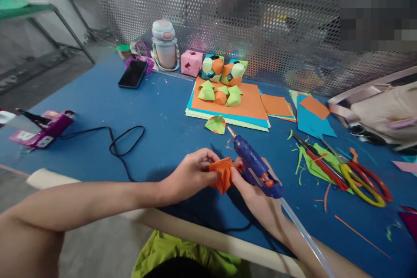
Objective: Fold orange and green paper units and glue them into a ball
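An orange folded paper piece (222, 175) is pinched between my two hands near the front edge of the table. My left hand (196, 173) holds its left side, thumb and fingers together. On its right side rests the thumb of my right hand (249, 182), which also carries a blue glue gun (254, 164), nozzle pointing up and left. A clear glue stick (304, 230) runs out of the gun's back over my right forearm. Just beyond lies a green folded piece (215, 124). Green and orange folded pieces (220, 94) sit on the paper stack.
Orange, blue and pale sheets (250, 100) are stacked at centre. Behind stand paper balls (213, 67), a pink cube (191, 63) and a bottle (164, 47). A phone (133, 74) and black cable (119, 150) lie left; scissors (365, 184), a cutter (322, 163) and scraps lie right.
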The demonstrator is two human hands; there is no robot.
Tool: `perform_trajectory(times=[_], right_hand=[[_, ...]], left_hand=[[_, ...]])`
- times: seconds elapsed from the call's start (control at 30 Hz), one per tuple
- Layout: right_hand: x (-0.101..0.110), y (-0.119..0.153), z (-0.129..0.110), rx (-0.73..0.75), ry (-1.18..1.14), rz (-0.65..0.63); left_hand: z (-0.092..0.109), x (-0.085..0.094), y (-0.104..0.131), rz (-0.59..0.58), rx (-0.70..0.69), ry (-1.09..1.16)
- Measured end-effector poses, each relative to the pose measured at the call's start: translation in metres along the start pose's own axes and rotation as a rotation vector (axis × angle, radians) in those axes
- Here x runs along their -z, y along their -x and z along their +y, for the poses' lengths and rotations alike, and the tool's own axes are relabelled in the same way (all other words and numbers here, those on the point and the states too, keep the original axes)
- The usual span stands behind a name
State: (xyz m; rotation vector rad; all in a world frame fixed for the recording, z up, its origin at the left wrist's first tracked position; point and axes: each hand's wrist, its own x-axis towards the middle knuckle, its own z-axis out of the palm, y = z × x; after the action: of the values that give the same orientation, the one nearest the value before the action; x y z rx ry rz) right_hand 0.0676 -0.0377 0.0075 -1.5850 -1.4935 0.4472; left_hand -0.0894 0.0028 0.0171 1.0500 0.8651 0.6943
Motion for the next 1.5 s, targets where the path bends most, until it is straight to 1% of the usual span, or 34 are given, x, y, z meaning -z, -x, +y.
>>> perform_trajectory(times=[0.1, 0.27, 0.43, 0.67, 0.87, 1.07, 1.2, 1.27, 1.37, 1.5], right_hand=[[-0.002, -0.001, 0.001, -0.019, -0.008, 0.023], [-0.005, 0.000, 0.000, -0.024, -0.002, 0.046], [-0.005, -0.001, -0.001, -0.043, -0.012, 0.011], [-0.004, 0.000, -0.001, -0.031, -0.016, -0.016], [-0.003, 0.001, -0.003, -0.037, -0.045, -0.038], [-0.005, 0.002, -0.001, -0.024, -0.027, -0.032], [-0.005, 0.001, -0.001, -0.009, -0.025, -0.052], [-0.004, 0.000, -0.002, 0.011, -0.035, -0.046], [0.002, -0.002, -0.004, 0.038, -0.026, -0.041], [0.011, 0.002, 0.000, 0.101, 0.003, -0.046]], left_hand=[[0.000, -0.001, 0.002, 0.016, -0.033, 0.034], [-0.009, 0.000, 0.001, 0.045, -0.099, -0.030], [-0.016, 0.000, 0.000, 0.002, -0.070, -0.006], [-0.009, -0.003, 0.002, -0.014, -0.024, 0.039], [-0.008, -0.002, 0.000, 0.059, -0.061, -0.027], [-0.009, 0.001, -0.005, 0.070, -0.057, 0.012], [-0.012, 0.002, -0.007, 0.056, -0.031, 0.092], [-0.011, 0.003, -0.008, 0.085, -0.007, 0.128], [-0.006, 0.006, -0.012, 0.165, 0.023, 0.167], [0.001, 0.015, -0.020, 0.290, -0.004, 0.157]])
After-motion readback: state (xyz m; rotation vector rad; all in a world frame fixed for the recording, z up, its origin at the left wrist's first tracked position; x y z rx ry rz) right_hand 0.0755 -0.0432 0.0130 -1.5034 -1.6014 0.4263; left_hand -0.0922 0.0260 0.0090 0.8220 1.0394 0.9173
